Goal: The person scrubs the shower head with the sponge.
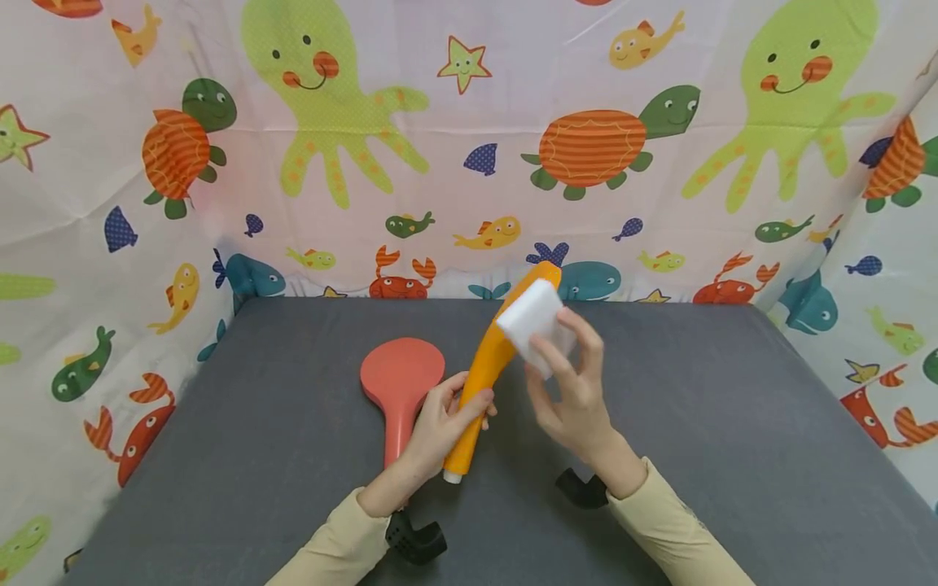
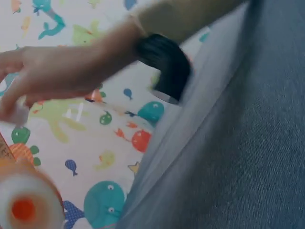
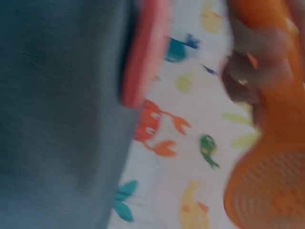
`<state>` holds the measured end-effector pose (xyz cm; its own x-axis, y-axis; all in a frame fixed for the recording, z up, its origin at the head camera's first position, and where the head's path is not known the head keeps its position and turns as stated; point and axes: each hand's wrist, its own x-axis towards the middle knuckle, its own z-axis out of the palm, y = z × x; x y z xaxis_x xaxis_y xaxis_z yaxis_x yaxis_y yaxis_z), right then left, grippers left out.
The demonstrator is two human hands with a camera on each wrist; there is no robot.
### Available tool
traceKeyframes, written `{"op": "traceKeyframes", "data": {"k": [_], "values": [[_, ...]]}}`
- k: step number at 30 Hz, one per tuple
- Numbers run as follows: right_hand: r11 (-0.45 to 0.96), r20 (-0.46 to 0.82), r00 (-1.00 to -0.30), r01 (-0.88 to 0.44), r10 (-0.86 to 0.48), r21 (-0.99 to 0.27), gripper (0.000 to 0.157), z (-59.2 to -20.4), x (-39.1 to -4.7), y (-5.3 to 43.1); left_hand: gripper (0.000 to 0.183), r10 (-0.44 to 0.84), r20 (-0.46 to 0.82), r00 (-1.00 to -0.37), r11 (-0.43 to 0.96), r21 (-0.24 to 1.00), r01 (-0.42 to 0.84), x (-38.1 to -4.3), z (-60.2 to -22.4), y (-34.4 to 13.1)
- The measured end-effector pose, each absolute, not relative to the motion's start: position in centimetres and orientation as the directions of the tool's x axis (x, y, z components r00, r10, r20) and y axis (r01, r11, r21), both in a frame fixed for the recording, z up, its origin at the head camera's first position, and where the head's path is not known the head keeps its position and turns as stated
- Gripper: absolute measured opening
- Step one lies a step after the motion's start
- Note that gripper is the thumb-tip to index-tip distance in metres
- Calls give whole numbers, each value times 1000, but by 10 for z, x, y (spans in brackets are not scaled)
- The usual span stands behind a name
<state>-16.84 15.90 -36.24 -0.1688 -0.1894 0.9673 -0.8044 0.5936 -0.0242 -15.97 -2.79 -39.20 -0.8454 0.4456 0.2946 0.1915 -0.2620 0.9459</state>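
Note:
My left hand (image 1: 434, 430) grips the handle of an orange handheld shower head (image 1: 484, 362), which tilts up to the right above the table. Its perforated round face (image 3: 271, 191) shows in the right wrist view. The handle's open white end (image 2: 35, 200) appears blurred in the left wrist view. In the head view my right hand (image 1: 579, 399) pinches a white block-shaped sponge (image 1: 533, 316) between thumb and fingers. The sponge overlaps the shower head's upper part there. Behind my left hand lies a coral-red paddle-shaped thing (image 1: 401, 374) with a round head, its handle partly covered by that hand.
A dark grey cloth-covered table (image 1: 293, 423) spreads beneath both hands. White curtains (image 1: 469, 179) printed with sea animals stand at the back and both sides. Black camera mounts (image 1: 416, 539) are strapped at the wrists, below the hands.

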Motion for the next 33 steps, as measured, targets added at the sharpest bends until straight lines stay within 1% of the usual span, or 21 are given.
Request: {"op": "traceKeyframes", "data": {"k": [2,4,7,8,10,14,16,18,20,24,28,30,33], "values": [[589,943,-155,-806,-293,51,27,-370,-167,155,33,488,249,-836,-282,952,119,-160,-392,-29],[585,915,-160,-806,-370,96,26,-376,-165,153,36,526,216,-823,-296,953,61,-160,-392,-30],[580,901,-186,-810,-392,84,26,-379,-167,156,40,572,217,-791,-318,948,30,-160,-392,-31],[581,904,-197,-811,-379,67,27,-377,-170,158,41,586,226,-779,-330,944,25,-161,-392,-31],[598,915,-243,-801,-323,-2,28,-373,-175,165,42,621,246,-745,-356,935,12,-162,-392,-31],[675,911,-389,-710,-136,-202,35,-361,-186,182,45,693,269,-669,-396,917,-41,-162,-392,-29],[699,890,-452,-654,-53,-290,39,-356,-188,188,46,709,273,-650,-403,914,-56,-161,-391,-28],[701,877,-481,-633,-23,-329,45,-355,-187,190,46,710,271,-650,-403,913,-60,-160,-391,-29],[693,871,-488,-647,-54,-319,44,-357,-183,187,45,708,262,-656,-397,916,-62,-160,-392,-29],[660,856,-474,-713,-204,-237,36,-367,-170,174,42,707,243,-664,-386,920,-73,-161,-393,-29],[628,834,-452,-759,-318,-171,36,-373,-160,167,39,703,240,-670,-395,914,-87,-162,-394,-29],[630,831,-444,-761,-334,-154,35,-372,-161,169,39,705,243,-666,-399,912,-89,-162,-394,-29],[668,843,-464,-722,-272,-182,35,-367,-169,179,40,714,246,-655,-400,911,-95,-161,-392,-28]]}}
